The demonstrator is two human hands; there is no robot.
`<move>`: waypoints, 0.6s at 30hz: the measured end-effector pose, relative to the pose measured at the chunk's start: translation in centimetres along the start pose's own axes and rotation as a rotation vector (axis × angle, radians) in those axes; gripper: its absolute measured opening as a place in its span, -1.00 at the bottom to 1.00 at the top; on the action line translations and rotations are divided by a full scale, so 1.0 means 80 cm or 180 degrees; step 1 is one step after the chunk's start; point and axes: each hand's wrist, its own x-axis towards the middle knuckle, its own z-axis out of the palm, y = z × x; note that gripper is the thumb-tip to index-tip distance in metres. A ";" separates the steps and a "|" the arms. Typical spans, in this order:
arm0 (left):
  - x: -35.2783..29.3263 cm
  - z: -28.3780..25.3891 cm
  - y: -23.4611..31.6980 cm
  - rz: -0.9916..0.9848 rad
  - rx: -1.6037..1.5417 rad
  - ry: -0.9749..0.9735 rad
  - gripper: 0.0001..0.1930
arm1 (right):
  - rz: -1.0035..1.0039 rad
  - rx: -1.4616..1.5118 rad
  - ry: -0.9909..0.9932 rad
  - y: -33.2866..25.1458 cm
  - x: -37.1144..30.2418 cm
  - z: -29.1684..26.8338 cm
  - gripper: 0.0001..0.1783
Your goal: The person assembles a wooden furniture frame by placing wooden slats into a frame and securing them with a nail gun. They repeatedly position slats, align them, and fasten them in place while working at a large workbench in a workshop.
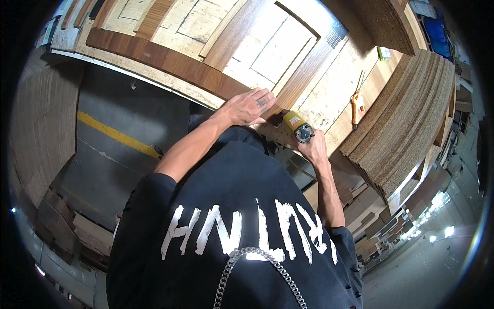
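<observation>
My right hand (315,147) is wrapped round a yellow and black power drill (297,124). The drill's front end points at the end of a long brown wood strip (154,55), near where it meets an upright board (304,72); the bit itself is hidden. My left hand (249,107) grips that strip just left of the drill, fingers together over its top and thumb side low along the edge. The strip lies along the near edge of a pale, marked workbench (200,23), against several crosswise brown boards.
Stacked particleboard panels (406,113) rise at the right. Near them on the bench lies an orange-handled tool (356,105), with a small green and white item (383,53) farther back. A stack of boards (43,113) stands at left, beside a grey floor with a yellow line (118,134).
</observation>
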 end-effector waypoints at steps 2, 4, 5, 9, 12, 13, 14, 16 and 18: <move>0.002 0.000 -0.001 -0.0077 0.0141 -0.0009 -0.13 | -0.0016 -0.0005 -0.0084 -0.007 0.004 -0.004 -0.63; 0.002 -0.005 0.000 -0.0224 0.0234 -0.0434 -0.15 | 0.0012 -0.0012 -0.0162 -0.019 0.007 -0.003 -0.63; 0.002 -0.006 0.002 -0.0237 0.0212 -0.0470 -0.15 | 0.0003 -0.0002 -0.0156 -0.018 0.008 0.000 -0.64; 0.002 -0.012 0.001 -0.0220 0.0264 -0.0456 -0.17 | -0.0032 0.0050 -0.0079 -0.017 0.016 0.006 -0.68; -0.001 -0.008 0.002 -0.0224 0.0162 -0.0370 -0.17 | -0.0012 0.0046 -0.0071 -0.009 0.015 0.010 -0.68; -0.001 -0.006 0.001 -0.0232 0.0102 -0.0344 -0.17 | -0.0013 0.0017 -0.0073 -0.007 0.015 0.010 -0.68; -0.002 -0.004 0.002 -0.0213 0.0156 -0.0334 -0.17 | -0.0011 -0.0009 -0.0072 -0.007 0.015 0.011 -0.68; -0.002 -0.001 0.002 -0.0164 0.0287 -0.0311 -0.17 | 0.0080 -0.0054 -0.0095 -0.017 0.017 0.007 -0.67; -0.001 0.000 0.001 -0.0141 0.0347 -0.0252 -0.15 | 0.0066 -0.0121 -0.0104 -0.021 0.017 0.005 -0.66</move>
